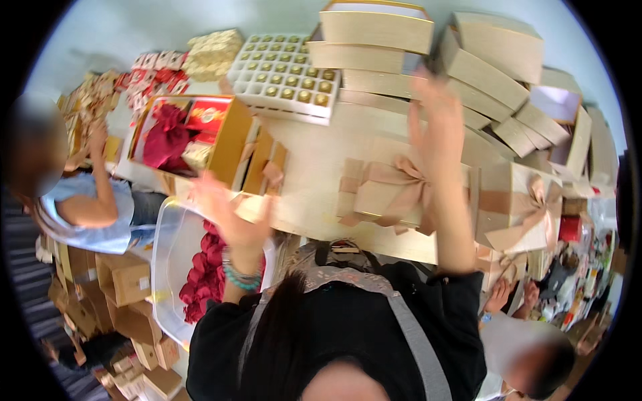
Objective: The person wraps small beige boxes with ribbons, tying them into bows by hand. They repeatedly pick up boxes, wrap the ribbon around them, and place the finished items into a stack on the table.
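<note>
Standing well apart: left hand (231, 214) and right hand (438, 123) above a table (304, 174)

Left of and nearer than the left hand is a clear tub (164, 267) of dark red fabric pieces (200, 274). Just beyond that hand sits an open gold gift box (231, 140), contact unclear; the fingers are spread from the thumb, nothing visibly held. Between the hands, farther off, stands a white bottle tray (287, 111). A ribboned box (380, 198) lies mostly left of the right forearm. The right arm is extended forward, its hand near stacked beige boxes (374, 30), too blurred to tell any grip.
</note>
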Tool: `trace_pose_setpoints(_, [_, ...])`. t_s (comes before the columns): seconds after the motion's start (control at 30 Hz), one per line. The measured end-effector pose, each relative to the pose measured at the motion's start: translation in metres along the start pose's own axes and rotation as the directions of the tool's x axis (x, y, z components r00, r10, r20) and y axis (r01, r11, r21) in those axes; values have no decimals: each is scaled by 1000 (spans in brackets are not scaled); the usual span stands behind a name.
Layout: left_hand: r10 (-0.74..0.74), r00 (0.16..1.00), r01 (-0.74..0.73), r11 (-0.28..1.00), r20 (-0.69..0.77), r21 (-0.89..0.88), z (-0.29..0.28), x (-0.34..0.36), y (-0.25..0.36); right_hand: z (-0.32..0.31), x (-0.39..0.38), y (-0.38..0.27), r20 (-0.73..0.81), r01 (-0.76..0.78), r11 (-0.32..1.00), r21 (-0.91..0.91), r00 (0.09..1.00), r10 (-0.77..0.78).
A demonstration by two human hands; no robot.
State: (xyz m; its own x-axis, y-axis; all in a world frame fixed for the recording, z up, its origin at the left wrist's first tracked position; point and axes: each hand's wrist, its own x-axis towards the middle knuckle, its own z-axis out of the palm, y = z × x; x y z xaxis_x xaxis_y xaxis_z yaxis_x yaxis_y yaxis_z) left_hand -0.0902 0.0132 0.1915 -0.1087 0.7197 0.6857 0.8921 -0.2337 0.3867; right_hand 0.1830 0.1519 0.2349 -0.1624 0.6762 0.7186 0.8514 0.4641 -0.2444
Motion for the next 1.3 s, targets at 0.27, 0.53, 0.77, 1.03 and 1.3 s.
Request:
trace_pose_setpoints(0.27, [57, 979, -113, 950, 194, 292, -58, 40, -108, 111, 178, 176, 549, 280, 718, -637, 818, 168])
trace_pose_setpoints(0.53, [39, 994, 1, 934, 106, -358, -68, 94, -122, 3, 179, 28, 478, -640, 208, 740, 718, 506])
trace_pose_setpoints(0.77, [-291, 882, 441, 224, 372, -869, -102, 197, -140, 96, 136, -82, 648, -504, -464, 729, 727, 227])
trace_pose_setpoints(1.03, [-544, 656, 609, -28, 524, -792, -130, 145, -244, 145, 53, -214, 680, -653, -190, 733, 700, 219])
trace_pose_setpoints(1.3, [-278, 578, 744, -206, 767, -635, -134, 136, -289, 131, 50, -230, 725, -710, -155, 687, 654, 216])
